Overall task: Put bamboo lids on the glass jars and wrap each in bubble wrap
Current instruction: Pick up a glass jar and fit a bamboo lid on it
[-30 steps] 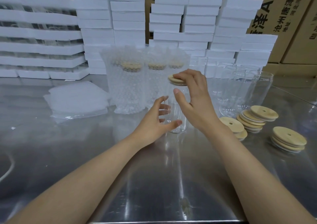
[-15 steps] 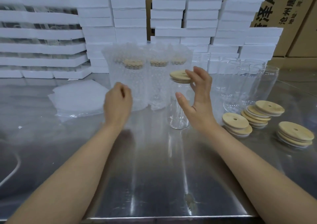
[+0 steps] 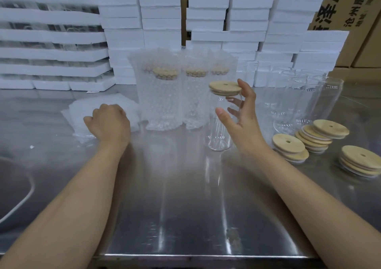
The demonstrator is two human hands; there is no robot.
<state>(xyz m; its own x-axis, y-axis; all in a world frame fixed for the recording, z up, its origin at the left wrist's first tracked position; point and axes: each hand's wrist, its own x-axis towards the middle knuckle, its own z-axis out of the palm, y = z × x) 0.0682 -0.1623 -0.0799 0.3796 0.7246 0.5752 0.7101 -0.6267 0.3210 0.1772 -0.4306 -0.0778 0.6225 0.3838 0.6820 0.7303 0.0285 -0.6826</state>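
We count three wrapped jars (image 3: 162,95), lidded, standing at the back of the bench (image 3: 185,207). A fourth glass jar (image 3: 219,128) stands in front, bamboo lid (image 3: 224,87) seated, not yet wrapped. The right hand (image 3: 243,120) is spread loosely beside it, gripping nothing. The left hand (image 3: 109,122) lies curled on the bubble wrap sheets (image 3: 82,112); whether it pinches one we cannot tell. Several bare jars (image 3: 309,99) and loose lids (image 3: 321,132) remain, so in our judgement much is left.

The near half of the table (image 3: 185,207) lies open; wrapped jars (image 3: 162,103), a lidded jar (image 3: 218,128), glasses (image 3: 309,101) (lid stacks (image 3: 313,136) before them) and foam boxes (image 3: 243,21) crowd the far edge.
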